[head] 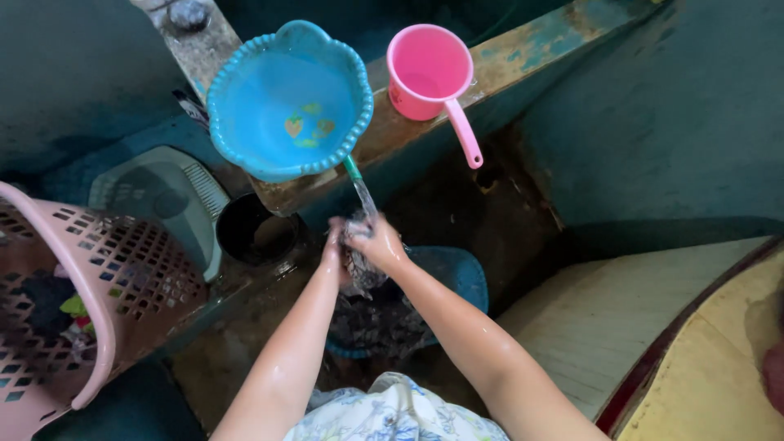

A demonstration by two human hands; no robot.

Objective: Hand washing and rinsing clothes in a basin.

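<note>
Dark teal walls (694,122) close in this dim washing corner, and a worn concrete ledge (523,61) with flaking blue paint runs across it, carrying a scalloped blue basin (286,98) and a pink dipper (429,73). The floor (490,212) below is wet, brown and stained. A pink lattice laundry basket (98,278) stands at the left beside a grey plastic lid (163,196), and pale boards (621,310) lie at the right.

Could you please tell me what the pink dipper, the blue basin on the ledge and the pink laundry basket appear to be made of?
Pink dipper: seemingly moulded plastic, smooth, slightly glossy, handle in one piece. Blue basin: likely plastic, with a beaded scalloped rim and shiny inside. Pink laundry basket: plastic by its look, with moulded lattice holes and a matte finish.
</note>
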